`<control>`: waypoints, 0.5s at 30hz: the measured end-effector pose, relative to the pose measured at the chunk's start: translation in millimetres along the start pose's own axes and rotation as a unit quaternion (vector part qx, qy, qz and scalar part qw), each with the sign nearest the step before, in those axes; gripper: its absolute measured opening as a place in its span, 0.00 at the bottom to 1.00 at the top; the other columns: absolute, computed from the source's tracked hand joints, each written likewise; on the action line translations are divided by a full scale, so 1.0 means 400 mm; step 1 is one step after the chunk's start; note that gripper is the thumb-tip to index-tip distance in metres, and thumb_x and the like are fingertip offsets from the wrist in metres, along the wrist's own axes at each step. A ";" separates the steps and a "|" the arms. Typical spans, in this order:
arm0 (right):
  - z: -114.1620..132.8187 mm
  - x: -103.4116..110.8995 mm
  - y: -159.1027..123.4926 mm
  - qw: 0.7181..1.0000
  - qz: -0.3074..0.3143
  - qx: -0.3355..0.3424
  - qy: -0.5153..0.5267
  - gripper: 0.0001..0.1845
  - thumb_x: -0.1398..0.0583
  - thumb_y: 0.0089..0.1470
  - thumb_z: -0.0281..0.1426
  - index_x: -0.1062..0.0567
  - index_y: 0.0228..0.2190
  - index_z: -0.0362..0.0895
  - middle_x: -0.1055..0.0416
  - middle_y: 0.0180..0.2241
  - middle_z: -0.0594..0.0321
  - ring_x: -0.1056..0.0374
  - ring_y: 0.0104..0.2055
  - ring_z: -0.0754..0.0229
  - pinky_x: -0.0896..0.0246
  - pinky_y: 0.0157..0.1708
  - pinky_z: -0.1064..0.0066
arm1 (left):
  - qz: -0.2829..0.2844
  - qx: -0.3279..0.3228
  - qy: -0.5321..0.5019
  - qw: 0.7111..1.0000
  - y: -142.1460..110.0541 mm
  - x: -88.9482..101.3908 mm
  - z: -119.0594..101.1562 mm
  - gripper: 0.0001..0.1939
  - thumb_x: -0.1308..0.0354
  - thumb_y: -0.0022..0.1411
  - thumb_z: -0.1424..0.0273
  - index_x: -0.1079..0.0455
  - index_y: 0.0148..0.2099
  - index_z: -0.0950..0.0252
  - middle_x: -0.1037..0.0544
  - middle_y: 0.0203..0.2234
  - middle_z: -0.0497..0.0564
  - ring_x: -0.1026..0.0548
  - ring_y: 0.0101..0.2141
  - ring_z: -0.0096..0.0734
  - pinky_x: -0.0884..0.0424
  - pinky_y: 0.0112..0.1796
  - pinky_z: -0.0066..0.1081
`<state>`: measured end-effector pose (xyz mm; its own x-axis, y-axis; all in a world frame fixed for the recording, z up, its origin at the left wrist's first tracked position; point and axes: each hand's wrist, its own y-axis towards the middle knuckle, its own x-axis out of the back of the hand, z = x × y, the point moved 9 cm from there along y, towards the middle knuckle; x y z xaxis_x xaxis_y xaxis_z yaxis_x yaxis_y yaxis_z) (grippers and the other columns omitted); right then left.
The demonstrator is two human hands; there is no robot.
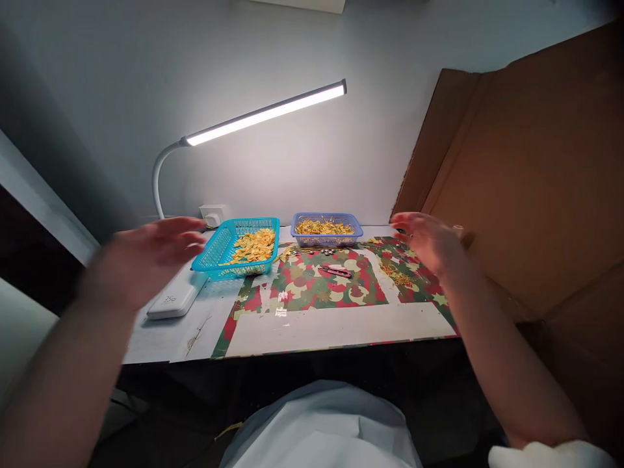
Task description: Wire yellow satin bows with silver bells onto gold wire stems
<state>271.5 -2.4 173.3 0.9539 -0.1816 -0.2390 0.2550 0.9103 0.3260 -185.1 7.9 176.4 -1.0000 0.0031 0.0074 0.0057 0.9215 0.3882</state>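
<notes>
My left hand hovers, blurred by motion, above the left side of the table, fingers stretched out toward a turquoise basket of yellow pieces. It holds nothing that I can see. My right hand is raised over the right end of the patterned mat, fingers spread and empty, near a scatter of small gold parts. A second, blue basket of gold parts stands at the back. Small pink snips lie on the mat between my hands.
A lit bar lamp on a white gooseneck arches over the table, its white base under my left hand. A brown cardboard sheet walls off the right side. A wall socket sits behind the baskets.
</notes>
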 end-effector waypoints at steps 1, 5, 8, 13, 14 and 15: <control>-0.005 -0.069 -0.010 0.999 0.034 -0.003 -0.003 0.06 0.30 0.36 0.35 0.20 0.22 0.49 0.24 0.32 0.62 0.30 0.37 0.59 0.36 0.38 0.64 | 0.043 -0.008 -0.007 0.999 0.016 -0.092 -0.011 0.18 0.47 0.59 0.58 0.22 0.43 0.60 0.18 0.38 0.50 0.25 0.37 0.31 0.28 0.39 0.31; -0.064 -0.264 -0.060 0.990 0.138 -0.012 -0.015 0.08 0.30 0.38 0.41 0.18 0.23 0.52 0.23 0.37 0.62 0.31 0.44 0.54 0.37 0.41 0.62 | 0.153 -0.006 0.024 0.988 0.014 -0.349 0.022 0.14 0.35 0.52 0.67 0.21 0.43 0.64 0.18 0.41 0.55 0.21 0.38 0.36 0.25 0.40 0.34; -0.118 -0.296 -0.087 0.990 0.140 -0.011 -0.015 0.10 0.32 0.42 0.44 0.17 0.27 0.53 0.26 0.43 0.61 0.32 0.46 0.53 0.38 0.43 0.61 | 0.173 -0.028 0.041 0.984 -0.017 -0.413 0.061 0.13 0.36 0.55 0.66 0.22 0.44 0.61 0.18 0.42 0.54 0.21 0.39 0.34 0.24 0.40 0.32; -0.173 -0.296 -0.115 0.990 0.140 -0.021 0.001 0.09 0.32 0.44 0.44 0.17 0.28 0.54 0.27 0.43 0.61 0.35 0.49 0.52 0.38 0.45 0.59 | 0.190 -0.076 0.069 0.976 -0.057 -0.442 0.079 0.13 0.36 0.55 0.65 0.22 0.43 0.62 0.18 0.40 0.56 0.20 0.37 0.34 0.22 0.35 0.32; -0.178 -0.298 -0.118 0.990 0.139 -0.023 0.006 0.09 0.32 0.44 0.44 0.17 0.27 0.54 0.27 0.42 0.62 0.35 0.49 0.52 0.39 0.47 0.58 | 0.184 -0.089 0.078 0.976 -0.061 -0.446 0.076 0.13 0.35 0.54 0.66 0.22 0.43 0.62 0.18 0.40 0.56 0.20 0.36 0.34 0.22 0.35 0.32; -0.182 -0.302 -0.122 0.990 0.139 -0.025 0.011 0.09 0.32 0.44 0.44 0.17 0.27 0.54 0.28 0.42 0.62 0.35 0.49 0.52 0.39 0.48 0.58 | 0.176 -0.102 0.088 0.975 -0.065 -0.449 0.072 0.13 0.35 0.54 0.67 0.21 0.43 0.62 0.18 0.40 0.56 0.21 0.36 0.33 0.22 0.36 0.32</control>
<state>132.2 2.2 119.9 0.9824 0.0851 -0.1660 -0.0249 0.9417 0.3356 -5.6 -5.4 138.4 -0.9191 0.2223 0.3253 0.3682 0.7785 0.5083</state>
